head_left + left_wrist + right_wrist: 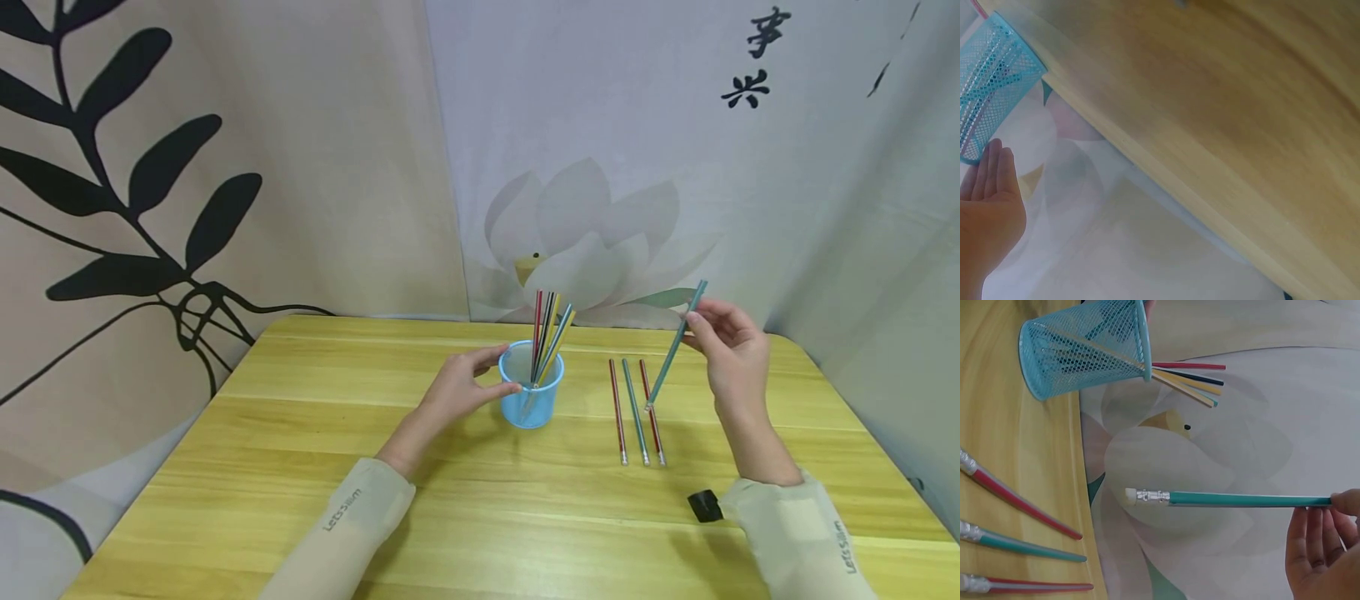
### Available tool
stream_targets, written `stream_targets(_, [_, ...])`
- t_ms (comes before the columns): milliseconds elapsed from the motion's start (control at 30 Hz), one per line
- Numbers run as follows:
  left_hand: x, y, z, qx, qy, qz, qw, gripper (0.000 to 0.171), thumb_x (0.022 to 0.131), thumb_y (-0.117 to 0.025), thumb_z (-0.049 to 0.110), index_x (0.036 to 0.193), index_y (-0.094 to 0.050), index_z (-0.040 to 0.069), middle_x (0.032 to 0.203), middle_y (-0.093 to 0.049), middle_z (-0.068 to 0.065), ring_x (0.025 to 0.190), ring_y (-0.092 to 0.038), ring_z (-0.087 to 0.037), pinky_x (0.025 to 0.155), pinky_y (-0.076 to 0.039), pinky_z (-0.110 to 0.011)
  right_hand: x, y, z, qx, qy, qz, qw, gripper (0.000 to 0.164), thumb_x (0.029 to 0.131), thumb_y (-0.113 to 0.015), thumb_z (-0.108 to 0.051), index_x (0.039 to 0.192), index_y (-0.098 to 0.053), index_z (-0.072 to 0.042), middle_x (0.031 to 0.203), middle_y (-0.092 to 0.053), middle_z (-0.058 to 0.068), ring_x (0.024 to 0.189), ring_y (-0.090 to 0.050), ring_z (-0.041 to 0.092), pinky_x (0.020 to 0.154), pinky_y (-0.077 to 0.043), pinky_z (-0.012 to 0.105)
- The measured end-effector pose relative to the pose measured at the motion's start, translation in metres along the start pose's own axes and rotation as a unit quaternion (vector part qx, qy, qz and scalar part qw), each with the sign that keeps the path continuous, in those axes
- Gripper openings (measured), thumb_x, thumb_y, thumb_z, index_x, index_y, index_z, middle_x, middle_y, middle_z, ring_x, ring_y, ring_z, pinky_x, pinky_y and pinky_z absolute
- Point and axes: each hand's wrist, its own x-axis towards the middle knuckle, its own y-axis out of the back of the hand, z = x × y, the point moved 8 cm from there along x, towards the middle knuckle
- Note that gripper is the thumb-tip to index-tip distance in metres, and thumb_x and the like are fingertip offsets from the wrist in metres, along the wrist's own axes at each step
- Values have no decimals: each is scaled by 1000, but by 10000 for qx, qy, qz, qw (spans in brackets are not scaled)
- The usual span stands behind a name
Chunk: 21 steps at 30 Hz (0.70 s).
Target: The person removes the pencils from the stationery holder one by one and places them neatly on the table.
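Note:
A blue mesh pencil cup stands on the table with several pencils leaning in it. My left hand holds the cup's left side near the rim, thumb in front and fingers behind. Over to the right, my right hand pinches a teal pencil near its upper end. That pencil hangs at a slant, its white eraser end down, above the loose pencils in the head view. On the table lie a red pencil, a teal pencil and another red pencil, side by side.
A small black object lies beside the right sleeve. The wooden table ends at the back against a printed cloth, with more cloth along the right.

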Motion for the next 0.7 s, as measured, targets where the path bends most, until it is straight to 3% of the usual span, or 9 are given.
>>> stream_targets(700, [0, 0, -1, 57, 46, 7, 10000, 69, 81, -83, 34, 141, -57, 11, 137, -64, -9, 126, -63, -24, 108, -52, -34, 8, 26, 31, -191, -469, 426, 9978, 9, 91, -69, 1, 96, -71, -6, 86, -72, -3, 72, -68, 5, 63, -61, 14])
